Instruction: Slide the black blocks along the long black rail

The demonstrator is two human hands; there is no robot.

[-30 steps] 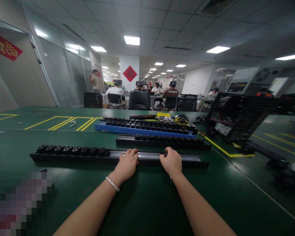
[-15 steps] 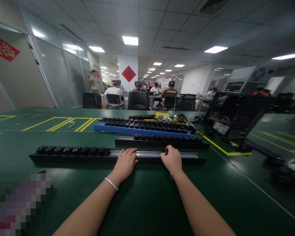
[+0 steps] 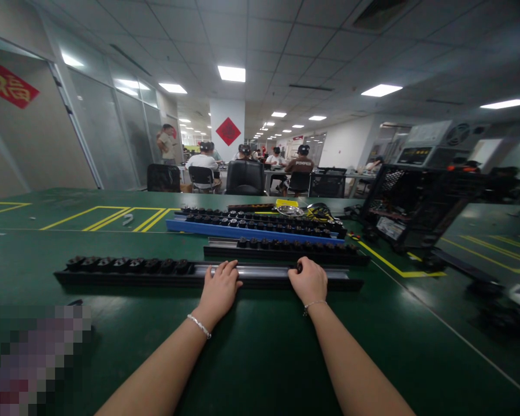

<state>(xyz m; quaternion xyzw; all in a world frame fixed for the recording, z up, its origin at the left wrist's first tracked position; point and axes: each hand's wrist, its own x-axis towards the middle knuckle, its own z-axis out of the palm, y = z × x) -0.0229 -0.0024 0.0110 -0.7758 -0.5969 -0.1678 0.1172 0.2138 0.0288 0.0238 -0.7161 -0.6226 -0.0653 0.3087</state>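
Note:
A long black rail (image 3: 260,273) lies across the green table (image 3: 251,358) in front of me, with several black sockets (image 3: 130,264) clipped along its left part. My left hand (image 3: 219,289) rests on the rail's bare metal strip, fingers laid flat over it. My right hand (image 3: 309,281) is closed at the rail a little to the right, and a small black piece (image 3: 299,267) shows at its fingertips. I cannot make out whether that piece is pinched or only touched.
Two more socket rails, a black rail (image 3: 286,248) and a blue rail (image 3: 251,227), lie behind. A black mesh crate (image 3: 416,202) stands at the right. Yellow floor-style lines (image 3: 125,218) mark the table. People sit on chairs (image 3: 245,176) in the background.
My right hand has slid slightly to the right along the rail. The left hand has stayed on the rail, its fingers flatter now.

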